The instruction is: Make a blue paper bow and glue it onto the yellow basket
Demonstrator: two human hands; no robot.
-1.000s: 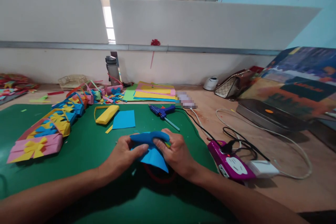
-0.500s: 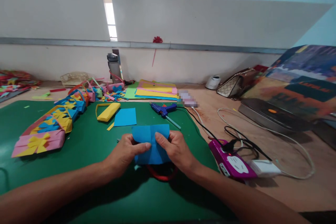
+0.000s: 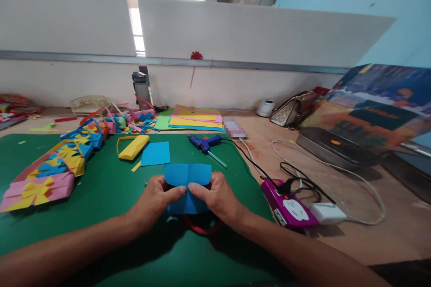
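Note:
Between both hands is a blue paper sheet (image 3: 187, 175) with crossing creases, held above the green mat (image 3: 111, 242). My left hand (image 3: 160, 195) is closed on its left side, thumb on the front near the middle. My right hand (image 3: 217, 193) pinches the right side, its thumb tip close to the left one. The fingers behind the paper are hidden. Below the sheet shows a red curved strip (image 3: 204, 229), partly covered. Beyond the hands lie a flat blue paper square (image 3: 155, 154) and a yellow paper basket with a handle (image 3: 134, 147).
A blue glue gun (image 3: 204, 143) lies beyond the hands, its cord running to a purple power strip (image 3: 289, 206) at right. Finished paper baskets (image 3: 40, 186) line the left. Stacked coloured paper (image 3: 188, 116), a bottle (image 3: 140, 87) and a handbag (image 3: 292, 107) stand at the back.
My right thumb has moved down and in toward the crease, beside the left thumb. Both hands still hold the blue sheet. The whole view has shifted slightly.

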